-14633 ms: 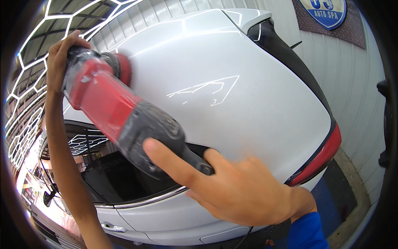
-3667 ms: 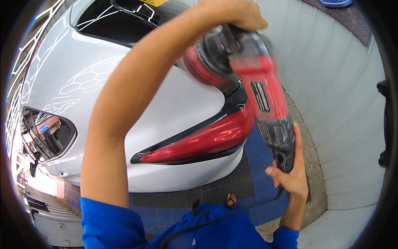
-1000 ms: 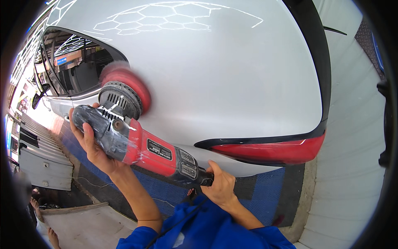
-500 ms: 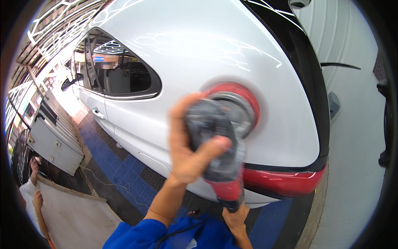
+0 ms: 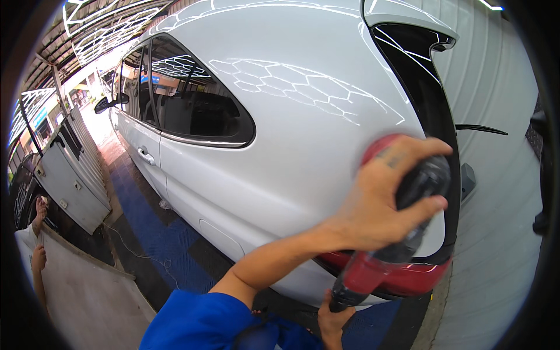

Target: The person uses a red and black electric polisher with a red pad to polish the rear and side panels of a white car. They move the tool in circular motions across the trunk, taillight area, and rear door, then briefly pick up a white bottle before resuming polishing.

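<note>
Polisher (image 5: 379,256) on the car's (image 5: 291,151) rear quarter
Centre right: left hand (image 5: 379,204) grips its head, right hand (image 5: 332,318) its tail; pad on paint, much panel seemingly left to polish

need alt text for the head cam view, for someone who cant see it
A person's left hand grips the dark head of a red polisher pressed against a white car near its red tail light, while the right hand holds the tool's rear handle. Blue floor tiles run alongside the car.
</note>
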A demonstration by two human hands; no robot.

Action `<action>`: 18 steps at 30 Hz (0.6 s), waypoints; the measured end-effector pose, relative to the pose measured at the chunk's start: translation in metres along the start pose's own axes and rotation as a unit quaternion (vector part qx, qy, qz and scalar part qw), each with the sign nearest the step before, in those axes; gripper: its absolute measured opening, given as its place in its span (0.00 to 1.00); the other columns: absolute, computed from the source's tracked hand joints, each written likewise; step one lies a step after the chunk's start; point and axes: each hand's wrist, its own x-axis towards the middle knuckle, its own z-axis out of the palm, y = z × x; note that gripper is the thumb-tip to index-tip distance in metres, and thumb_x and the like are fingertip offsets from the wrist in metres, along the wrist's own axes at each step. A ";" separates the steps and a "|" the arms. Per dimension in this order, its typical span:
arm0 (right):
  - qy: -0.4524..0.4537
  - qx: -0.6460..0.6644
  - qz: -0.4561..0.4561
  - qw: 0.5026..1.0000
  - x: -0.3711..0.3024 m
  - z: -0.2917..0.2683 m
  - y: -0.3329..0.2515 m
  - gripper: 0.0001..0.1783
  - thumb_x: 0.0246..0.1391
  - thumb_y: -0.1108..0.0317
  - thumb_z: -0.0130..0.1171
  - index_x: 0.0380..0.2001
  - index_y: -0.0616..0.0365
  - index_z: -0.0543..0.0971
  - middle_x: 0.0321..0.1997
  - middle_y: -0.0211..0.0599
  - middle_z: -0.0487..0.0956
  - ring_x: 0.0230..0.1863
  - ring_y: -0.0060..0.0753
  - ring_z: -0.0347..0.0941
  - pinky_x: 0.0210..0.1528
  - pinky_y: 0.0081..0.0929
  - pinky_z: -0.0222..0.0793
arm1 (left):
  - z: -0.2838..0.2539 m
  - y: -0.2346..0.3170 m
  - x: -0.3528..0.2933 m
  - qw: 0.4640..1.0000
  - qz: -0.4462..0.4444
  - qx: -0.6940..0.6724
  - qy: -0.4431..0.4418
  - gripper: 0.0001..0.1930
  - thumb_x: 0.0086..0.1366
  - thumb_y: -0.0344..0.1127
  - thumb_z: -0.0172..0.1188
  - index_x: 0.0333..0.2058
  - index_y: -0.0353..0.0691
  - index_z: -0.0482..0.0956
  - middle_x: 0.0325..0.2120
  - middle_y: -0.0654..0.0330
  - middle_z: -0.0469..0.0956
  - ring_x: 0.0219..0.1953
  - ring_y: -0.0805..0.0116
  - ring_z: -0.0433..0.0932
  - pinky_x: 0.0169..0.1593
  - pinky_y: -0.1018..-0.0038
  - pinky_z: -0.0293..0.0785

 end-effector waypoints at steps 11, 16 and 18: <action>-0.206 -0.114 -0.159 0.959 0.080 0.062 -0.111 0.31 0.47 0.64 0.78 0.50 0.69 0.76 0.26 0.49 0.83 0.25 0.50 0.84 0.26 0.37 0.76 | -0.202 0.006 -0.003 0.966 -0.031 -0.006 0.258 0.26 0.72 0.34 0.60 0.65 0.34 0.67 0.49 0.48 0.79 0.49 0.53 0.86 0.47 0.63 0.87; -0.155 -0.112 -0.273 0.943 0.119 0.069 -0.159 0.38 0.50 0.62 0.78 0.59 0.72 0.73 0.31 0.51 0.84 0.26 0.50 0.84 0.26 0.36 0.76 | -0.245 0.009 0.037 0.957 -0.031 -0.038 0.287 0.25 0.73 0.34 0.59 0.65 0.38 0.68 0.41 0.47 0.83 0.44 0.57 0.87 0.45 0.64 0.87; -0.149 -0.110 -0.269 0.945 0.124 0.069 -0.164 0.39 0.52 0.62 0.77 0.60 0.72 0.72 0.32 0.52 0.85 0.26 0.52 0.84 0.26 0.37 0.76 | -0.243 0.010 0.055 0.965 -0.025 -0.022 0.262 0.25 0.73 0.34 0.60 0.65 0.39 0.68 0.40 0.46 0.84 0.42 0.57 0.87 0.44 0.65 0.87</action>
